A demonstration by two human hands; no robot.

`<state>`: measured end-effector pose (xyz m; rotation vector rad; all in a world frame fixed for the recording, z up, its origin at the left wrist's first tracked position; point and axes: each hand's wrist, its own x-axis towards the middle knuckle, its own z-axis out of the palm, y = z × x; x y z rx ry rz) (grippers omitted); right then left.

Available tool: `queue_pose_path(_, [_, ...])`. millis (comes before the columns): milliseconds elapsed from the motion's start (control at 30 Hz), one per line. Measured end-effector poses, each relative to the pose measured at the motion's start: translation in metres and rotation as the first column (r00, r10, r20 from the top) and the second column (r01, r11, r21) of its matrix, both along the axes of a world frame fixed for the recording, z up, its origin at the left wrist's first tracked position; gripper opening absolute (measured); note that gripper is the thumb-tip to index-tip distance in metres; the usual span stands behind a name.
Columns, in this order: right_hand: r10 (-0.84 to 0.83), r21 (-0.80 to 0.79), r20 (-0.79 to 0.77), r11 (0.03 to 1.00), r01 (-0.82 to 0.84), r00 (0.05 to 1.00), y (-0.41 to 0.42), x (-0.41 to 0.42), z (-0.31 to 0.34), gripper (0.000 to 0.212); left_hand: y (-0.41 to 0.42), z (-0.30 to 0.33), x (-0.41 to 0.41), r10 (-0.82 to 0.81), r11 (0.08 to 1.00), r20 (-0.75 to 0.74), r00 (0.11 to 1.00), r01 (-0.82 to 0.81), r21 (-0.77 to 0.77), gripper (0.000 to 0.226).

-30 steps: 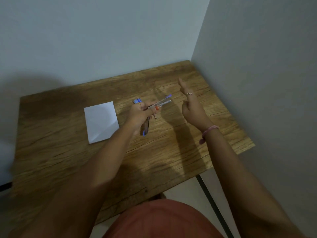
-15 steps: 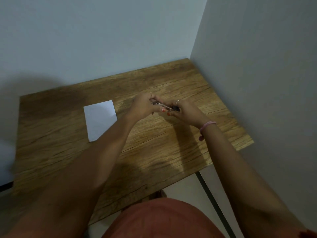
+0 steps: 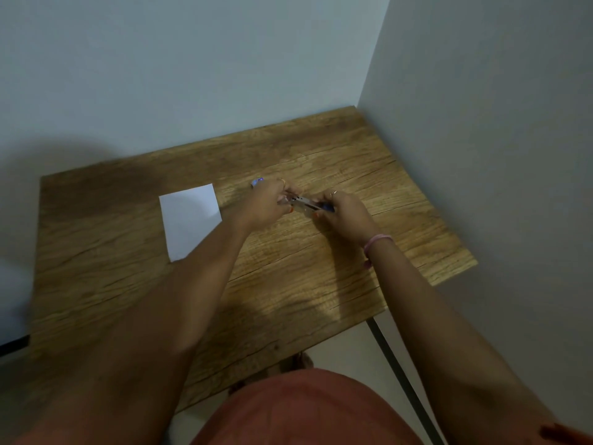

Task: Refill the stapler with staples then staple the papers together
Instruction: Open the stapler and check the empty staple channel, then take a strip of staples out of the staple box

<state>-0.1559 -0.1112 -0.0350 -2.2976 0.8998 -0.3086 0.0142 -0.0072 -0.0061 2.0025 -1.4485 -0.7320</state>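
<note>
Gripping the small metal stapler with blue ends, left hand and right hand should keep its channel steady while seating staples, I judge.

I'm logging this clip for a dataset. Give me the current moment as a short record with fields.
setting: wooden table in a room corner
stapler: stapler held above the table between both hands
left hand: left hand grips one end
right hand: right hand grips the other end
papers: white papers flat on the table, left of the hands, untouched
stapling: not yet done
</note>
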Motion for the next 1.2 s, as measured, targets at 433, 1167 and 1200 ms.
queue_pose_path(433, [-0.064, 0.021, -0.015, 0.998, 0.065, 0.998, -0.001, 0.001, -0.007, 0.027, 0.006, -0.018, 0.002, 0.056, 0.998, -0.013, 0.998, -0.056, 0.022, 0.043])
queue_pose_path(1167, [-0.570, 0.917, 0.055, 0.353, 0.184, 0.820, -0.033, -0.029, 0.020, 0.013, 0.060, -0.057, -0.001, 0.513, 0.829, -0.175, 0.840, -0.538, -0.151, 0.029])
queue_pose_path(1200, [-0.572, 0.911, 0.044, 0.359, 0.201, 0.819, -0.034, -0.030, 0.018, 0.014, 0.059, -0.059, -0.003, 0.507, 0.832, -0.185, 0.842, -0.534, -0.148, 0.031])
